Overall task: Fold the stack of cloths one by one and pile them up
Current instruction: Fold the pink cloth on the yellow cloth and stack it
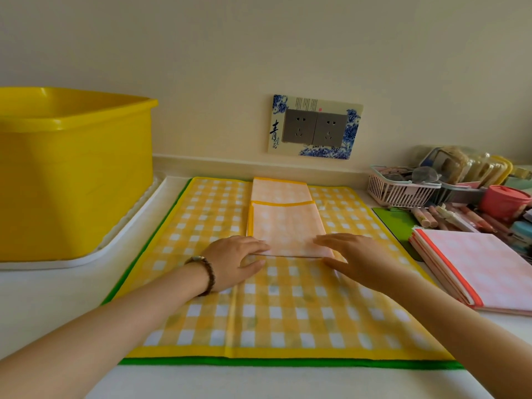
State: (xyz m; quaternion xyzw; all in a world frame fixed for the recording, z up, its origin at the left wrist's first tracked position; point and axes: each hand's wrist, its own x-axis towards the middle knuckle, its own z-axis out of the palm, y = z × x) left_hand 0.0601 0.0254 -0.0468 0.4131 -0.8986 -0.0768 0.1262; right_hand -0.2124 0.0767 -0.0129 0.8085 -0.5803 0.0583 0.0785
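A folded yellow-edged cloth point(285, 217) lies as a narrow strip on a spread stack of yellow checked cloths point(288, 312), with a green-edged cloth point(288, 363) showing at the bottom of the stack. My left hand point(234, 262) lies flat with its fingertips on the strip's near left corner. My right hand point(354, 259) lies flat with straight fingers on the near right corner. A pile of folded pink cloths with red-orange edges point(478, 269) sits to the right.
A big yellow tub point(74, 174) stands on a white tray point(121, 237) at the left. At the back right are a pink basket point(400, 191), a red cup point(503, 201), pens and clutter. A wall socket point(315, 128) is behind.
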